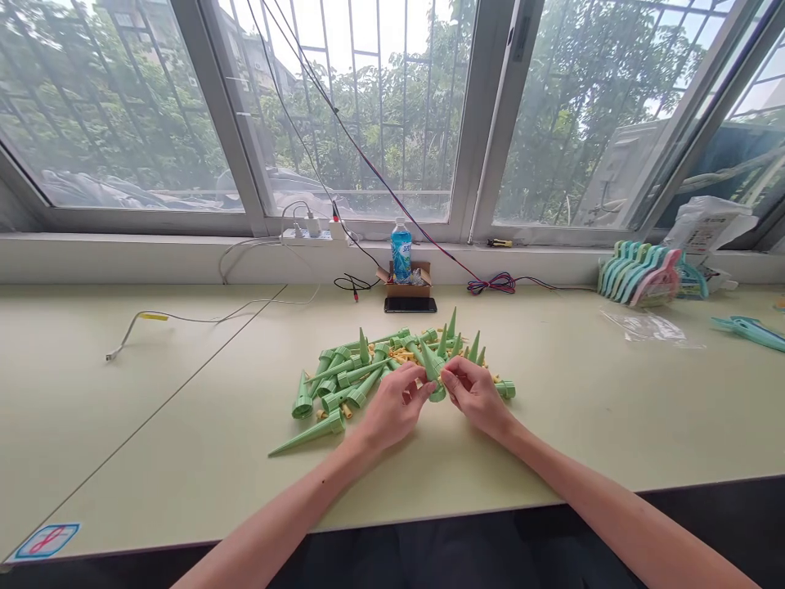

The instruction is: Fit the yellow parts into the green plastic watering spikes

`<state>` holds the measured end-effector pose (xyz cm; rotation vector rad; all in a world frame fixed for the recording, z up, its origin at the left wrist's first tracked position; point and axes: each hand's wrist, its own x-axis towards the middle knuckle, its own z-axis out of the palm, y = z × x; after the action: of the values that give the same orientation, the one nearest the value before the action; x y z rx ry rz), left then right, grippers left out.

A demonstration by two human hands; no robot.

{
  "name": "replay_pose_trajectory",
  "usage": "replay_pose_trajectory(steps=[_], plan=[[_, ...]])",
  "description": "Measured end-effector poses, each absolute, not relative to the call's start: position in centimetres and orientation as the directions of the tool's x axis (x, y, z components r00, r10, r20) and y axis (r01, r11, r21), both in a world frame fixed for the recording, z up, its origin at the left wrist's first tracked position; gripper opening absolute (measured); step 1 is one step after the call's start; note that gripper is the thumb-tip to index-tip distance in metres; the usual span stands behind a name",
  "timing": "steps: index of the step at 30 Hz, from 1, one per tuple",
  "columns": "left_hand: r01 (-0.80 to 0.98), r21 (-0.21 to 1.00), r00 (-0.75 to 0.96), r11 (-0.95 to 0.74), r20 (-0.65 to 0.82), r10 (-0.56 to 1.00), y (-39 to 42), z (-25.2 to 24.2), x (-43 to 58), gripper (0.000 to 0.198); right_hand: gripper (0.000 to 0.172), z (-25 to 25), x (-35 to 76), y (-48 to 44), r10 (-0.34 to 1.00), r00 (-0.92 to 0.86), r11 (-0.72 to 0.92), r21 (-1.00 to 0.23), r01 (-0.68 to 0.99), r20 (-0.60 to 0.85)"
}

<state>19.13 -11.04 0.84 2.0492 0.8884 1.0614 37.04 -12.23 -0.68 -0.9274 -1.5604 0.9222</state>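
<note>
My left hand [398,402] grips a green plastic watering spike [432,365] by its wide collar end, the point tilted up and away. The fingertips of my right hand [482,397] are pinched together at the side of that collar; whatever sits between them is too small to make out. Just beyond both hands lies a loose pile of similar green spikes [368,384], some standing point up, others on their sides. Small yellow plastic pieces [401,357] are scattered among them. One separate spike [310,433] rests at the near left of the pile.
At the back stand a small cardboard box [419,290] and a blue bottle [401,252], with a black phone [410,305] before them. A white cable [184,318] runs along the left. Coloured hangers [638,272] and plastic bags [650,325] are at the right rear.
</note>
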Motion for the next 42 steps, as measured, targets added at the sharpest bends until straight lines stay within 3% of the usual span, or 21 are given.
replay_pose_trajectory(steps=[3, 6, 18, 26, 30, 34, 38, 42], plan=[[0.343, 0.598, 0.464, -0.724, 0.562, 0.684, -11.0, 0.4, 19.1, 0.018, 0.028, -0.7, 37.1, -12.2, 0.911, -0.135, 0.406, -0.906, 0.117, 0.39], [0.353, 0.513, 0.482, -0.782, 0.617, 0.622, -11.0, 0.1, 19.0, 0.014, 0.028, -0.7, 37.1, -12.3, 0.91, -0.112, 0.411, -0.904, 0.116, 0.399], [0.407, 0.396, 0.515, -0.823, 0.644, 0.565, -11.0, 0.0, 18.9, 0.018, 0.025, -0.8, 37.0, -12.0, 0.893, -0.084, 0.45, -0.888, 0.092, 0.443], [0.518, 0.232, 0.608, -0.824, 0.578, 0.545, -11.1, 0.3, 18.4, 0.034, 0.035, -0.9, 37.1, -12.0, 0.937, -0.094, 0.347, -0.929, 0.131, 0.337], [0.528, 0.34, 0.529, -0.778, 0.585, 0.615, -11.3, 0.3, 18.9, 0.031, 0.034, -0.8, 36.9, -11.8, 0.946, -0.045, 0.324, -0.943, 0.078, 0.322], [0.45, 0.62, 0.348, -0.643, 0.541, 0.765, -11.4, 0.5, 19.8, 0.023, 0.034, -0.7, 36.8, -11.8, 0.933, 0.041, 0.353, -0.932, 0.077, 0.357], [0.224, 0.919, 0.321, -0.325, 0.246, 0.915, -11.3, 1.1, 20.0, 0.034, 0.034, -0.7, 36.8, -11.9, 0.913, 0.051, 0.396, -0.911, 0.119, 0.404], [0.04, 0.997, 0.51, 0.069, -0.08, 0.857, -11.2, 1.6, 19.9, 0.056, 0.033, -0.8, 36.9, -12.1, 0.891, 0.019, 0.444, -0.879, 0.176, 0.454]])
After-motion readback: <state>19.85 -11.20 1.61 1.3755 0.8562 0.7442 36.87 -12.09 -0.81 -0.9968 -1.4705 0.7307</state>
